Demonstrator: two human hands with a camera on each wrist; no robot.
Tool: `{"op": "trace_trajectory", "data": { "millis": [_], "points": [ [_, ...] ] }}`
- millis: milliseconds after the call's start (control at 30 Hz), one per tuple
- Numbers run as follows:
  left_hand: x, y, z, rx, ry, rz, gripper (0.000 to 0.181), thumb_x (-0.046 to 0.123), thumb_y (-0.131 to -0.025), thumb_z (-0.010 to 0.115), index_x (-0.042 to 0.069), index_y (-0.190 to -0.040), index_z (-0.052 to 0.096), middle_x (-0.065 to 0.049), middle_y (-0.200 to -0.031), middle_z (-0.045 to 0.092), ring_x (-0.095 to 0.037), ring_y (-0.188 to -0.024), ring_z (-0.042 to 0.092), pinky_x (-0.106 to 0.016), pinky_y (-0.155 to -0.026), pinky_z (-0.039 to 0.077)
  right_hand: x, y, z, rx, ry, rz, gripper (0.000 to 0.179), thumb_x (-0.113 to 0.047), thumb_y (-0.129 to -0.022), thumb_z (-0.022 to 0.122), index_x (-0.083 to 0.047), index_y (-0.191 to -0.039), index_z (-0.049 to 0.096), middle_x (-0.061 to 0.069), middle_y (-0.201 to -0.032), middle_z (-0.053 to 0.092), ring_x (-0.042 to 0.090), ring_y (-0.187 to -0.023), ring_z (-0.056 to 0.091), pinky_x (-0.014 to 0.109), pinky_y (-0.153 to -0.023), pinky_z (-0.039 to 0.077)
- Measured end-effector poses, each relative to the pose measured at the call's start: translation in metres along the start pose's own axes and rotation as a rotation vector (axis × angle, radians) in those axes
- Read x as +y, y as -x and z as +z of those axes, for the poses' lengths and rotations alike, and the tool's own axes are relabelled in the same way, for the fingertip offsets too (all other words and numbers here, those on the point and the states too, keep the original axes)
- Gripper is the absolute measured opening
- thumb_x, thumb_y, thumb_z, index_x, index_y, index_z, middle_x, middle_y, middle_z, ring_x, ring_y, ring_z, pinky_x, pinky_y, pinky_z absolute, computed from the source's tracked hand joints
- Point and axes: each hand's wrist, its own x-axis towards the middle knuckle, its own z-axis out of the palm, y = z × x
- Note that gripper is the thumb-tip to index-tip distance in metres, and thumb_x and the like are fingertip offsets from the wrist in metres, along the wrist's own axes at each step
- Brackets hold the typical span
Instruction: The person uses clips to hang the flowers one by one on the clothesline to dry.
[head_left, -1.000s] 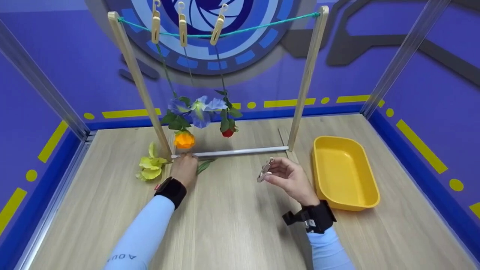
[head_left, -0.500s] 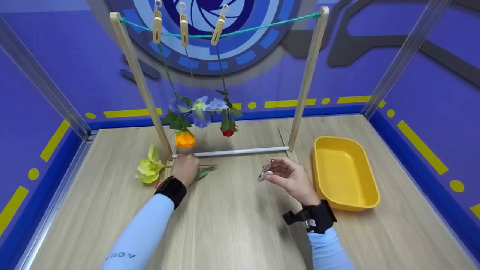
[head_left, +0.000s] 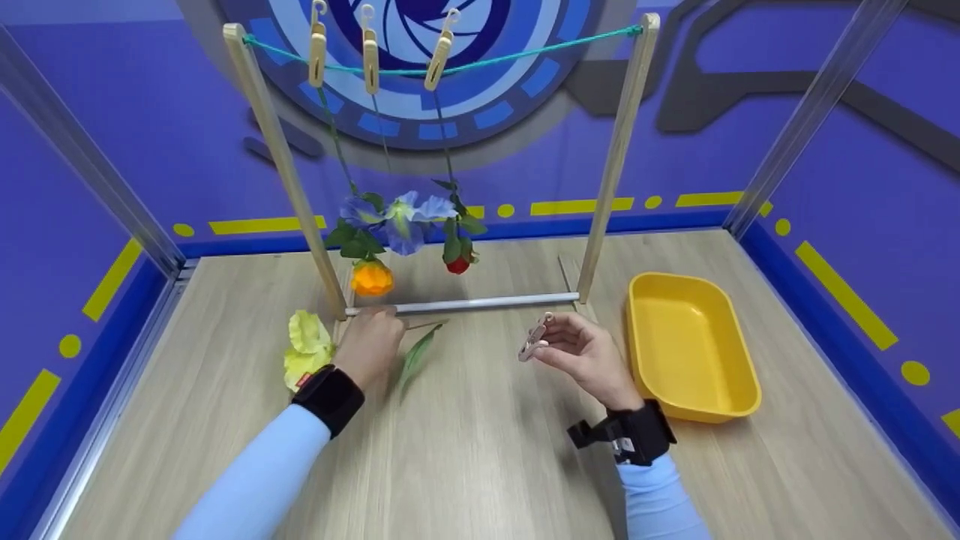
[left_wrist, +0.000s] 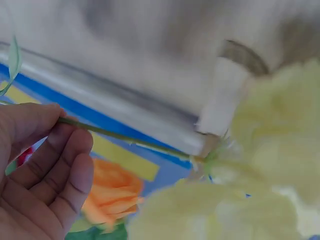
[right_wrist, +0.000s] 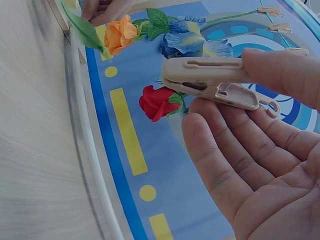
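Note:
My left hand [head_left: 371,341] pinches the thin green stem [left_wrist: 135,141] of a yellow flower [head_left: 307,345] between thumb and fingers, low by the left foot of a wooden frame. The bloom lies left of the hand, while a long leaf [head_left: 418,352] and the stem's tail stick out to its right. Over the table at the right, my right hand [head_left: 585,360] holds a beige clothespin [right_wrist: 205,72] with the thumb on one arm and fingers under the other. The jaws of that clothespin point left and hold nothing.
The wooden frame [head_left: 277,150] carries a green cord [head_left: 525,55]. Clothespins hang an orange flower [head_left: 372,278], a blue flower [head_left: 403,221] and a red rose [head_left: 457,265] heads-down from its left half. A light rod [head_left: 487,303] joins the feet. A yellow basin [head_left: 686,337] stands right.
My left hand has turned and drawn slightly toward me with the yellow flower; its bloom tilted and shifted right, and its leaf swung out. The right hand with the clothespin has hardly moved.

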Motion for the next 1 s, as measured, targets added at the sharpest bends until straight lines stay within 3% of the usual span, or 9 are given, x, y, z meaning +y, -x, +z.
{"op": "trace_trajectory", "data": {
  "millis": [267, 467, 733, 1000],
  "points": [
    [0.019, -0.003, -0.03, 0.004, 0.219, -0.065, 0.02, -0.008, -0.091, 0.067, 0.003, -0.075, 0.072, -0.01, -0.071, 0.061, -0.029, -0.065, 0.065, -0.045, -0.053, 0.054, 0.002, 0.0, -0.002, 0.005, -0.026, -0.005, 0.034, 0.012, -0.088, 0.073, 0.017, -0.118, 0.058, 0.032, -0.107, 0.068, 0.015, -0.096, 0.073, 0.028, -0.085, 0.06],
    [0.028, -0.009, -0.046, -0.037, 0.392, -0.128, 0.013, 0.003, -0.095, 0.071, 0.007, -0.084, 0.074, -0.002, -0.072, 0.06, -0.017, -0.064, 0.057, -0.032, -0.054, 0.049, -0.002, 0.001, -0.002, 0.019, -0.024, 0.024, 0.036, 0.011, -0.087, 0.074, 0.016, -0.12, 0.059, 0.033, -0.111, 0.067, 0.017, -0.097, 0.073, 0.029, -0.086, 0.059],
    [0.037, -0.014, -0.054, 0.023, 0.691, -0.144, 0.009, 0.002, -0.094, 0.071, 0.006, -0.088, 0.076, -0.003, -0.081, 0.069, -0.013, -0.069, 0.055, -0.028, -0.064, 0.049, -0.002, 0.001, -0.003, 0.006, -0.033, 0.015, 0.035, 0.009, -0.089, 0.074, 0.015, -0.12, 0.059, 0.034, -0.111, 0.067, 0.018, -0.098, 0.074, 0.03, -0.086, 0.06],
    [0.048, -0.015, -0.05, 0.129, 0.964, -0.278, 0.006, 0.003, -0.093, 0.075, 0.007, -0.088, 0.076, -0.003, -0.078, 0.072, -0.02, -0.07, 0.066, -0.028, -0.067, 0.052, -0.002, 0.001, -0.005, 0.009, -0.034, 0.0, 0.032, 0.009, -0.089, 0.073, 0.015, -0.118, 0.059, 0.034, -0.108, 0.067, 0.019, -0.094, 0.075, 0.031, -0.084, 0.061]
  ]
}}
